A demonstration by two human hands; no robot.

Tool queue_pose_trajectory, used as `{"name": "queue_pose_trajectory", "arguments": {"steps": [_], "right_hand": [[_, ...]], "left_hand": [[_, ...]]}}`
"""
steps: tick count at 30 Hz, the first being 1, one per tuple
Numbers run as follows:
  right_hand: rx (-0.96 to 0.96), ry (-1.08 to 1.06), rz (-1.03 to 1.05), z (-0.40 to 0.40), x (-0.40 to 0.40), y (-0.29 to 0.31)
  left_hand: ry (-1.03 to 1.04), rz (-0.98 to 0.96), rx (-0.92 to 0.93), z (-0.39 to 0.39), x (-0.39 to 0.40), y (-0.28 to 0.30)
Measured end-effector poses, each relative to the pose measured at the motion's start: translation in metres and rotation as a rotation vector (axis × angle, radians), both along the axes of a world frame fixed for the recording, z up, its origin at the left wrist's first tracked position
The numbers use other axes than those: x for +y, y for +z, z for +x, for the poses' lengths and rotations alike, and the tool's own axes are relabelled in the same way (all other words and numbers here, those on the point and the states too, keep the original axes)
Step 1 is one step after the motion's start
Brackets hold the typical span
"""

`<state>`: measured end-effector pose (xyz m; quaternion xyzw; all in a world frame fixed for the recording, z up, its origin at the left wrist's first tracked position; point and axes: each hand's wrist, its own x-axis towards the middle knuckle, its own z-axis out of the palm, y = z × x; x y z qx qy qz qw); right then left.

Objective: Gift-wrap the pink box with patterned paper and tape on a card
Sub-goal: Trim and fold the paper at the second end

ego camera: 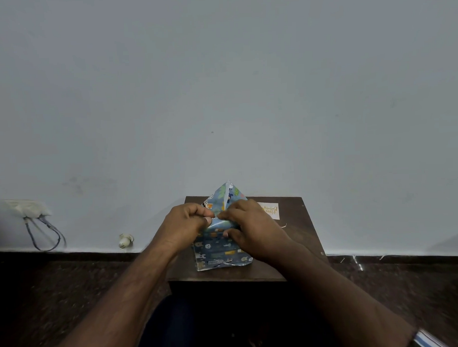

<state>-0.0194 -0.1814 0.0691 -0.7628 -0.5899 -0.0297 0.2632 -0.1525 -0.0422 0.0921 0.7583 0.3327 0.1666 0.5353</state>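
Note:
The box is fully covered by blue patterned paper (217, 249) printed with small animals, and no pink shows. It lies on a small dark wooden table (295, 238). At the far end a triangular flap of paper (230, 194) stands up. My left hand (184, 221) and my right hand (246, 224) meet on top of the package, and both pinch a fold of the paper between thumb and fingers. A pale card (269, 211) with gold writing lies on the table, right of the package. No tape is visible.
The table stands against a plain grey wall. A wall socket with a looping cable (40, 231) is at the left, and a small white object (125, 240) lies at the wall's base. Dark stone floor surrounds the table.

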Motion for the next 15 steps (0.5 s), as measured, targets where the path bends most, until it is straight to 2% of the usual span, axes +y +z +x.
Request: {"name": "queue_pose_trajectory", "arguments": {"steps": [8, 11, 15], "right_hand": [[-0.197, 0.003, 0.003, -0.005, -0.001, -0.005], [-0.221, -0.009, -0.001, -0.007, -0.001, -0.005], [-0.229, -0.036, -0.013, -0.009, 0.0, -0.006]], "left_hand": [[-0.07, 0.218, 0.127, 0.001, 0.006, -0.003], [-0.147, 0.259, 0.144, -0.005, 0.008, -0.003], [-0.144, 0.395, 0.231, -0.008, 0.008, -0.004]]}}
